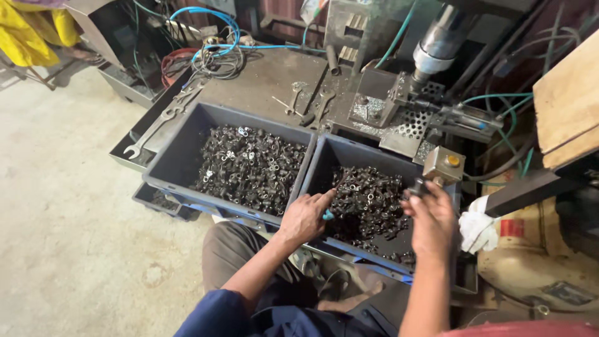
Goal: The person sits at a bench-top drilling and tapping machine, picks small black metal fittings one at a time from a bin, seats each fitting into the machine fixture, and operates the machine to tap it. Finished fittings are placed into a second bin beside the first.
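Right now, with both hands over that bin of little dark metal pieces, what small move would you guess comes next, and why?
Probably the left hand closes on a few pieces from the right bin. Its fingers already reach into the pile, while the right hand holds one small dark part at the bin's far edge, near the drill press.

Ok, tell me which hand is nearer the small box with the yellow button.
Right. The right hand is just below the yellow-button box, nearly touching it. The left hand is well off to its left, over the right bin.
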A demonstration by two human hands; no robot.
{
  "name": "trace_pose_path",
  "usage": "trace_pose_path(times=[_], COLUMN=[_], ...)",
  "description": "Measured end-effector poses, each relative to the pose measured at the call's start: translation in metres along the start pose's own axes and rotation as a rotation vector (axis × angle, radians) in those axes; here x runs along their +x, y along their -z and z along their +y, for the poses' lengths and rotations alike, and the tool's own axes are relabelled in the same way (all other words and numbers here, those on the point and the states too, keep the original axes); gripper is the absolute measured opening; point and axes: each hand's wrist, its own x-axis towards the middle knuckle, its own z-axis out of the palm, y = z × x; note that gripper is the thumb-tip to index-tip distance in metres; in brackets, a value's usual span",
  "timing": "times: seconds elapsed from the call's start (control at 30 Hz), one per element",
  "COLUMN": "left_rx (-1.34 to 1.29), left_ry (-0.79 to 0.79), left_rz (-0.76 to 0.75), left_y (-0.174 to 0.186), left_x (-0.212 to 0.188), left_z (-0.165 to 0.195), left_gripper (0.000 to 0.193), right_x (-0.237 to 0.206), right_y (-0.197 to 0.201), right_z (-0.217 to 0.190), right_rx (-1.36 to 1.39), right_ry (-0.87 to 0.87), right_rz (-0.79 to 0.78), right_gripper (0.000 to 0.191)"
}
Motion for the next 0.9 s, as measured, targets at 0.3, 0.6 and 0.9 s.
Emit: trace_pose_path(times=[0.3,0.6,0.9], left_rx=[-0.017,-0.168,0.257], left_ry=[0.002,-0.12,-0.222], left_rz=[-0.049,0.105,0.038], left_y=[-0.006,0.015,0.071], left_x=[-0.001,0.081,0.248], left_z=[0.0,0.004,0.071], left_gripper=[0.062,0.032,0.021], right_x=[-0.04,-0.05,-0.056], right_y=[0.11,0.131,0.132], right_z=[0.013,0.023,0.025], right_rx=[-0.161,0.143,0.138], right_ry=[0.052,0.146,0.192], right_rz=[0.222,0.223,0.255], right_gripper=[0.028,0.018,0.017])
